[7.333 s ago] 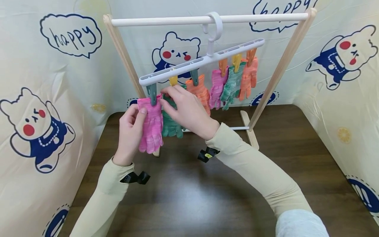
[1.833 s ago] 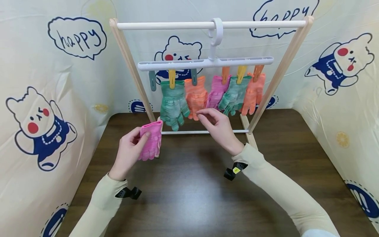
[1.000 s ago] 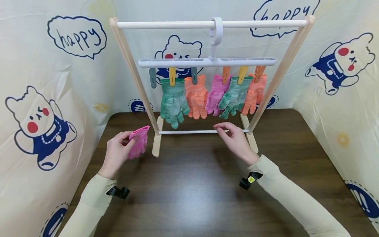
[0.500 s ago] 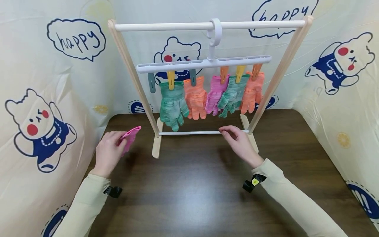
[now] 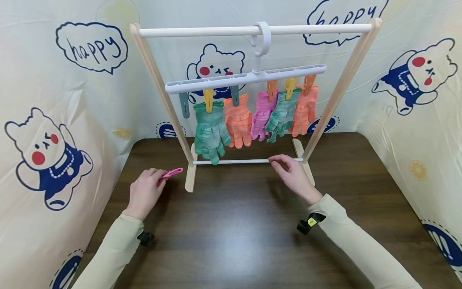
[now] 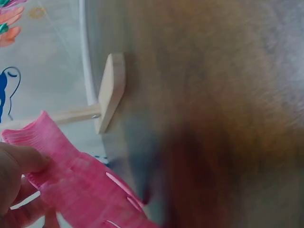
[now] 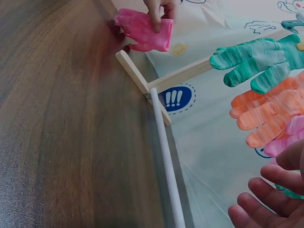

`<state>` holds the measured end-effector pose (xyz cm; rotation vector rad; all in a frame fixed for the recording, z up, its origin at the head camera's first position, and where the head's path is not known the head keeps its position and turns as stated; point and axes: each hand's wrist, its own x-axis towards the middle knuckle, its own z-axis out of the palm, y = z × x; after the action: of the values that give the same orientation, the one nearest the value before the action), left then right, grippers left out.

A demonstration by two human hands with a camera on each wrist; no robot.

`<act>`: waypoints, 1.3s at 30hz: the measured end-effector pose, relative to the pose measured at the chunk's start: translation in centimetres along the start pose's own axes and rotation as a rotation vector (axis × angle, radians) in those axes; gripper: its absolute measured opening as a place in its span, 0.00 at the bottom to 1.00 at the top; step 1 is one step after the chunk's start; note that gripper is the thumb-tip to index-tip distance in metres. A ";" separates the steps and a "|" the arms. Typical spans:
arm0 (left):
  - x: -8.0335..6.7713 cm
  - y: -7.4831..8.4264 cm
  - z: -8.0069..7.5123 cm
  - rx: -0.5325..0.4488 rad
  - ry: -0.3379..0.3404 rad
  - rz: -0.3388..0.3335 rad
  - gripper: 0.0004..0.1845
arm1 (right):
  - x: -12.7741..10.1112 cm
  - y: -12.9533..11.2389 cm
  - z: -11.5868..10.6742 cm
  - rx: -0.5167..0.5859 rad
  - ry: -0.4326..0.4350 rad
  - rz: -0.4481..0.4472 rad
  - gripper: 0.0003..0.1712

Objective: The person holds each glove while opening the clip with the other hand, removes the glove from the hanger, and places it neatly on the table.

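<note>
Pink glove (image 5: 172, 173) sits in your left hand (image 5: 145, 192), low over the table (image 5: 231, 233), just left of the rack's left foot (image 5: 190, 174). From the head view you see it nearly edge-on, a thin pink strip sticking out past your fingertips toward the foot; most of its length is behind your hand. Left wrist view (image 6: 80, 185) shows more: cuff end pinched btw your thumb (image 6: 21, 159) and the fingers underneath, glove fingers trailing down out of the frame, so their tips are cut off. Right side of that view is heavy blur, nothing readable there. Right wrist view shows the glove (image 7: 145, 31) from across the table w/ your fingers (image 7: 159, 8) folded over its top edge; it hangs just above the wood, whether it touches the table I can't tell.

Your right hand (image 5: 294, 174) holds nothing: fingers relaxed, lightly bent, tips at the white lower bar (image 5: 231, 161) near its right end; contact w/ the bar is hard to make out. In its own wrist cam only the fingertips (image 7: 266, 199) show, at the bottom right corner, beside the bar.

Clip hanger (image 5: 245, 76) carries five gloves; its leftmost grey clip (image 5: 184, 105) is bare. Hanger tilts, left end lower.
</note>
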<state>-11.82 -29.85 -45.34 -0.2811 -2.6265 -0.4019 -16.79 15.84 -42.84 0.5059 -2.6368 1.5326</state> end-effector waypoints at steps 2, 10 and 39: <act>-0.3 0.2 0.4 0.007 -0.028 -0.006 0.11 | -0.1 0.0 0.1 0.000 -0.016 -0.001 0.14; -1.3 0.4 1.5 0.006 -0.113 0.007 0.09 | -0.4 0.5 0.6 -0.068 -0.061 -0.005 0.13; -2.0 0.3 1.8 0.063 -0.332 -0.143 0.11 | -1.6 1.6 1.5 -0.448 -0.071 -0.092 0.11</act>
<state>-10.71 -29.23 -47.72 -0.1485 -2.9907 -0.3425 -15.63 15.70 -45.26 0.6383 -2.8370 0.8691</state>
